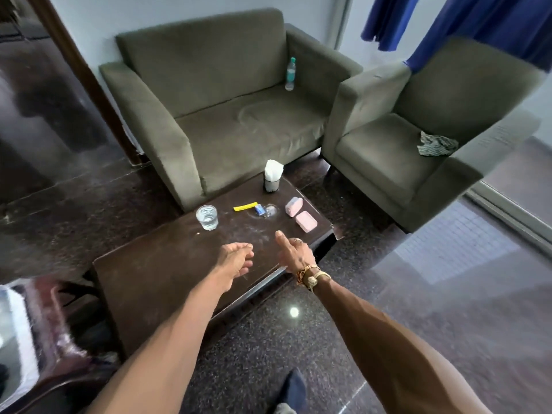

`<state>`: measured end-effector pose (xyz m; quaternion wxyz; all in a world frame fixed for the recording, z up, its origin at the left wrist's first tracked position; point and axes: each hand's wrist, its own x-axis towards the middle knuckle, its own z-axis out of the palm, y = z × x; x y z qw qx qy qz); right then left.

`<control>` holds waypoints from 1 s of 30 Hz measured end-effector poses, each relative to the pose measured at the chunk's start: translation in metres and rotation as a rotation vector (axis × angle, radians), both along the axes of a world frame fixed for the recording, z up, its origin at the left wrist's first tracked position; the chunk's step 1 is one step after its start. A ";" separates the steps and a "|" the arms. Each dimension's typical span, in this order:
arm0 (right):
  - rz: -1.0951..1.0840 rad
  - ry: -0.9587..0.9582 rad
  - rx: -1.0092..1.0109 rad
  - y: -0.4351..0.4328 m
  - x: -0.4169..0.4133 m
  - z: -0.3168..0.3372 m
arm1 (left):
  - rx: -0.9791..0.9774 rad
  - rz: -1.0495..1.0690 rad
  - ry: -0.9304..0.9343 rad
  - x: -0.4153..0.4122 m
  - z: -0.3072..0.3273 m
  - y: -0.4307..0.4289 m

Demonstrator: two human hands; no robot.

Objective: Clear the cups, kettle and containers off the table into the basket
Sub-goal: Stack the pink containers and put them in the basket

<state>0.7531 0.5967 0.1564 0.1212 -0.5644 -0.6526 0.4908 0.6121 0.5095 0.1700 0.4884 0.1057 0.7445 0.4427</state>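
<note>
A dark wooden coffee table [155, 279] stands before me. On its far half sit a clear glass of water [206, 217], a pink container [294, 206] on its side, a flat pink lid or box [306, 221], a second small clear glass [269, 210], a yellow strip [245, 206], a small blue item [259, 209] and a dark holder with white tissues [272, 176]. My left hand [234, 261] hovers over the table's middle, fingers loosely curled, holding nothing. My right hand [294, 253] is beside it, index finger stretched toward the pink containers, empty. No basket or kettle is recognisable.
A green two-seat sofa [227, 121] with a water bottle [290, 73] stands behind the table. A green armchair [418, 138] with a crumpled cloth [437, 144] is at the right. Blurred dark furniture [56, 333] lies at the lower left. The floor is polished dark granite.
</note>
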 end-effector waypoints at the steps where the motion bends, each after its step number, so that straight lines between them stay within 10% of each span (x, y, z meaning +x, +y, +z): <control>1: -0.021 0.012 -0.004 0.013 0.011 0.000 | 0.003 -0.016 0.002 0.010 0.001 0.013; 30: -0.251 -0.109 -0.043 0.291 0.055 -0.028 | -0.099 -0.214 -0.084 0.048 -0.028 0.309</control>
